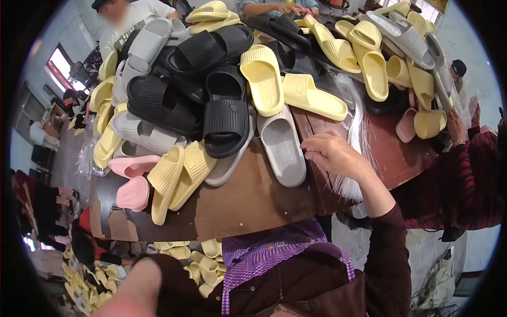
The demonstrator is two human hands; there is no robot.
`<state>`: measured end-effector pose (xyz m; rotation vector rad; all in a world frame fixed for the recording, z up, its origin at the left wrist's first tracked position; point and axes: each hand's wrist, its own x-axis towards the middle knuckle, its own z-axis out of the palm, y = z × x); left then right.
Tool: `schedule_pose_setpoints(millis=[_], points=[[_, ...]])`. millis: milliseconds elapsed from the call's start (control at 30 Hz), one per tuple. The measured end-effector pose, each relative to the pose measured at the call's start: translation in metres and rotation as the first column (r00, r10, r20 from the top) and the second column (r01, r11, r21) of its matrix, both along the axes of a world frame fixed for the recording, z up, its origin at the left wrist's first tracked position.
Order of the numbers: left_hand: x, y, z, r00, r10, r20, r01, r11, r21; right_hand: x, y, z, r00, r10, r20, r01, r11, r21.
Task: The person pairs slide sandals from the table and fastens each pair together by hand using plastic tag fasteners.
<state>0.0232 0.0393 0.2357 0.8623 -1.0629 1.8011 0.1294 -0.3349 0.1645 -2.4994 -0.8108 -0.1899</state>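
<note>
Work appears unfinished: loose slippers [226, 127] cover the table's [253, 216] far side; right hand [336, 153], half-open, visibly empty, is beside a grey slipper [285, 158]; left hand out of view.

Near the centre of my feed, the grey slipper [283, 150] looks like moulded foam plastic, smooth and matt. Toward 11 o'clock I see a black slipper [226, 124] with a ribbed, dull strap; at 12, the yellow slipper [262, 79] has a ridged strap too and a smooth, soft-sheened footbed. The pink slipper [133, 193], between 8 and 9, reads to me as matt plastic. Between 2 and 3, fine white strands [357, 113] shine like plastic. Toward 6, the brown surface [248, 211] looks smooth but patchy, and the purple checked apron [274, 245] is wrinkled cloth.
</note>
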Motion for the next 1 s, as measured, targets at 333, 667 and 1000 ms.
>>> schedule_pose_setpoints(millis=[333,667,1000], points=[[0.113,-0.055,-0.111,0.065,0.545,-0.836,0.006,0.838,0.546,-0.006,-0.043,0.019,0.966,-0.245,-0.075,0.254,0.957,0.143],[0.197,-0.100,-0.104,0.201,0.596,-0.777,-0.045,0.798,0.601,0.020,-0.073,0.005,0.930,-0.366,-0.035,0.363,0.901,0.238],[0.188,-0.087,-0.136,-0.202,0.394,-0.897,0.023,0.917,0.398,0.120,0.012,-0.005,0.983,-0.183,-0.027,0.184,0.957,0.223]])
